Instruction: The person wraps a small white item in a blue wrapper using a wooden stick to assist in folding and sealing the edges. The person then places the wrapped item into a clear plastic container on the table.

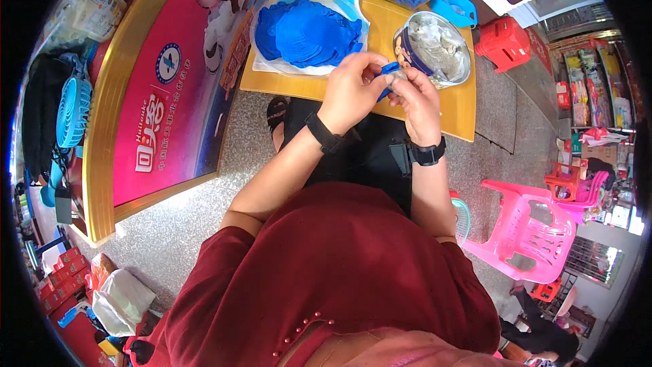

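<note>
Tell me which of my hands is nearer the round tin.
Right. Your right hand is at the round tin's near side, its fingers overlapping it in view; your left hand is farther off, to the tin's left.

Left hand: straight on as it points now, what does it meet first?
The left hand touches the small blue piece first; past that, likely the right hand or round container, though depth is unclear.

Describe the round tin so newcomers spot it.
Top of the picture: a yellow wooden table. On its right half, just beyond the right hand, stands a round dark blue printed tin. Unlike the bright blue layered pile at left, it holds crumpled greyish material.
</note>
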{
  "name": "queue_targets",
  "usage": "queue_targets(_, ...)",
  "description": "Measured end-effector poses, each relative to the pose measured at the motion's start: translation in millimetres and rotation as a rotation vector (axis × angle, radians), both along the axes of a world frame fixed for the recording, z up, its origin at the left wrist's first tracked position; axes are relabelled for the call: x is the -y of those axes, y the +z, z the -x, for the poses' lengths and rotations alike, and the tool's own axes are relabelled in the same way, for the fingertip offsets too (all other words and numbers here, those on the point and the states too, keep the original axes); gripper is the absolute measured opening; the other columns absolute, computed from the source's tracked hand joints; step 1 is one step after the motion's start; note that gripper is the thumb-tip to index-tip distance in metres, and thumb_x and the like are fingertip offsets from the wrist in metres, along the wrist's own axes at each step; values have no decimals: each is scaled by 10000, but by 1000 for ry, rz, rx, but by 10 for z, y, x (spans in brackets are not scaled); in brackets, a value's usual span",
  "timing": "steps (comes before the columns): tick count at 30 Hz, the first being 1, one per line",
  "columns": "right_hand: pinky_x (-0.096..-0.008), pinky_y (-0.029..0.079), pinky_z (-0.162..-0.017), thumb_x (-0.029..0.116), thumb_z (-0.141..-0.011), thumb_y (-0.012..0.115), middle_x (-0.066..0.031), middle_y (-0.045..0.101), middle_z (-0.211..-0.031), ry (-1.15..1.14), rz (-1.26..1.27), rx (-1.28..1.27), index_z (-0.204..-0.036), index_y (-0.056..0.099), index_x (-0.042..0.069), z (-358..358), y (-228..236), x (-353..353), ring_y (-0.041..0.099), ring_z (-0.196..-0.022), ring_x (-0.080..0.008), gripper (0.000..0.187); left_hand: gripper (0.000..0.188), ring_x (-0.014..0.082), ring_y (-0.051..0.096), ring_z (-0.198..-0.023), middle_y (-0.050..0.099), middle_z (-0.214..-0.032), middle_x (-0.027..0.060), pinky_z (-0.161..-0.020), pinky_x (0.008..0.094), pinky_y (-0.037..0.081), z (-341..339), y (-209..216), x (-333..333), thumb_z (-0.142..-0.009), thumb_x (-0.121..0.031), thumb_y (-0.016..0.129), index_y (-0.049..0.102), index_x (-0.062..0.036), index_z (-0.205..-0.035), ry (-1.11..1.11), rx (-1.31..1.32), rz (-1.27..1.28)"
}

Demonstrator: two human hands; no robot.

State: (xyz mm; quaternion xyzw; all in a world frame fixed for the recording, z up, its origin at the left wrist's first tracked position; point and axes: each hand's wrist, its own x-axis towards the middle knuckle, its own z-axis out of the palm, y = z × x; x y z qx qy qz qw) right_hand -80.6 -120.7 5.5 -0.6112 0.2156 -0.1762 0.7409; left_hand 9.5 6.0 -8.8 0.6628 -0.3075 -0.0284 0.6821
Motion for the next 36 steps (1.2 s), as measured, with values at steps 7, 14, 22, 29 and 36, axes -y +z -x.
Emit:
queue_targets(7,-230,467,-570,111,-862,682,-54,655,-865,-125,-68,79,-986,609,5,-46,22,-66,590,-670,-101,178,220,223,649,-714,657,-836,116,-640,315,527,109,113,-4,-779,-22,713,644,-13,-987,82,29,18)
queue_targets(14,-228,460,-567,112,-854,686,-50,652,-855,-97,-113,83,-954,608,22,-52,35,-102,587,-665,-100,156,217,177,691,-798,706,-899,120,-711,292,549,10,42,-27,-816,-18,685,655,6,-1029,-2,-111,-11)
queue_targets(22,-223,444,-553,134,-854,692,-37,630,-822,-72,-85,54,-943,611,25,14,29,-78,570,-641,-98,163,248,170,702,-811,719,-888,117,-725,278,550,-30,111,-92,-805,-25,696,642,14,-1045,-105,-108,-112)
queue_targets(29,-226,450,-574,111,-857,681,-38,621,-830,-12,-68,38,-1002,590,18,39,-34,-84,570,-658,-96,195,182,118,648,-782,679,-866,60,-704,260,522,-6,-5,-38,-840,9,657,618,-8,-1017,-124,-132,-96)
queue_targets(36,-220,458,-590,50,-839,674,-22,613,-823,7,69,59,-964,563,32,24,0,-59,570,-670,-86,168,196,73,577,-857,607,-924,-2,-750,230,477,-16,-209,55,-884,52,606,562,-48,-1047,-265,-309,172)
